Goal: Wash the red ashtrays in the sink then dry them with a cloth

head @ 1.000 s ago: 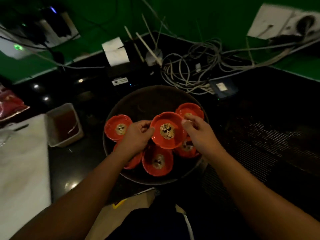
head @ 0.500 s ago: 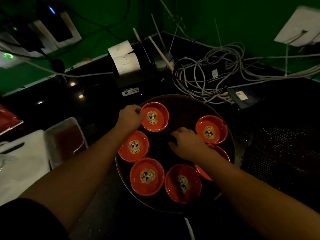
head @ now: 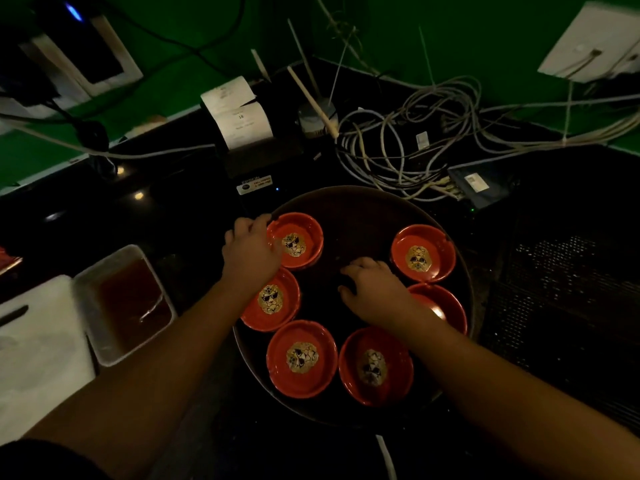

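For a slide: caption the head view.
Left hand grips one red ashtray of six on a round tray; right hand over mid-tray.

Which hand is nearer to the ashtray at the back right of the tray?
Right. The right hand lies just left of that ashtray; the left hand is across the tray, holding the back-left ashtray by its rim.

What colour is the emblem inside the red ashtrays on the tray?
The emblem is gold with black lines, clearest in the head view.
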Tool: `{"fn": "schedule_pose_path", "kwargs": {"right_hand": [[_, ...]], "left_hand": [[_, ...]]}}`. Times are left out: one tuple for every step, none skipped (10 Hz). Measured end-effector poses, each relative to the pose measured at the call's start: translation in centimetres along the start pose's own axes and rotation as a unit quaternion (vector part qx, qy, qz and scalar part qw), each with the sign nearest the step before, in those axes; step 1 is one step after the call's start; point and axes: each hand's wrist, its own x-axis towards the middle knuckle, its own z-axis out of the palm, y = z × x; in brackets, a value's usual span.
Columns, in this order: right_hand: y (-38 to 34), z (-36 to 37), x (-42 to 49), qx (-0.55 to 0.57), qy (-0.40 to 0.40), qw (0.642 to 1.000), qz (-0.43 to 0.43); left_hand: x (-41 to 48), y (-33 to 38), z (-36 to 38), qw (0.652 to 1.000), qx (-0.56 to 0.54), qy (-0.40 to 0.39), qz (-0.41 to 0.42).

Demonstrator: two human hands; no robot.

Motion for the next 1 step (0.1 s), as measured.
{"fn": "schedule_pose_path", "kwargs": {"right_hand": [[0.41, -0.92, -1.14, 0.075, 0.067, 0.995, -0.006]], "left_hand": [[-1.08, 3.30, 0.30, 0.993, -0.017, -0.021, 0.116]]}}
